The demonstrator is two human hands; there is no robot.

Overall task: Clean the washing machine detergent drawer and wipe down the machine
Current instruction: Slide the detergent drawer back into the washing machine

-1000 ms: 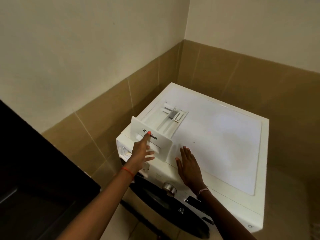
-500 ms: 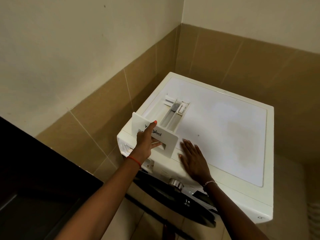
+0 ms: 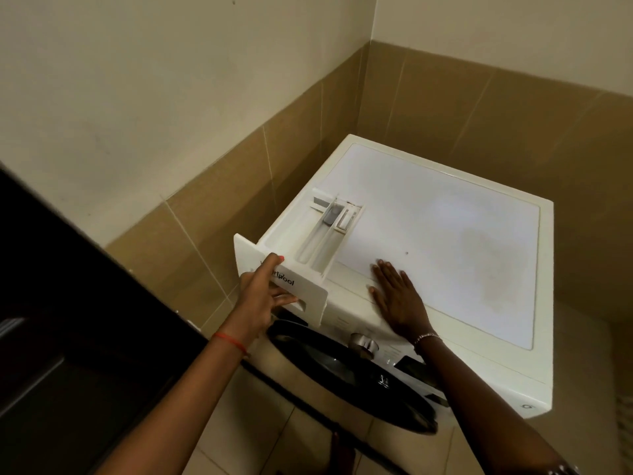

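A white front-loading washing machine (image 3: pixel 445 241) stands in a tiled corner. Its detergent drawer (image 3: pixel 308 248) is pulled out over the machine's front left, with narrow compartments showing on top. My left hand (image 3: pixel 262 296) grips the drawer's front panel, fingers hooked in the handle recess and thumb over the brand lettering. My right hand (image 3: pixel 399 299) lies flat, fingers spread, on the machine's top near its front edge, just right of the drawer. The dark round door (image 3: pixel 342 368) and a silver dial (image 3: pixel 363 344) sit below on the front.
Tan wall tiles (image 3: pixel 212 234) close in the machine at the left and behind. A dark cabinet or door (image 3: pixel 68 337) fills the lower left. Pale floor tiles (image 3: pixel 274 423) run below the machine's front.
The drawer has come further out toward me with my left hand on its front panel. My right hand stays pressed flat on the machine's top. The view has moved closer.
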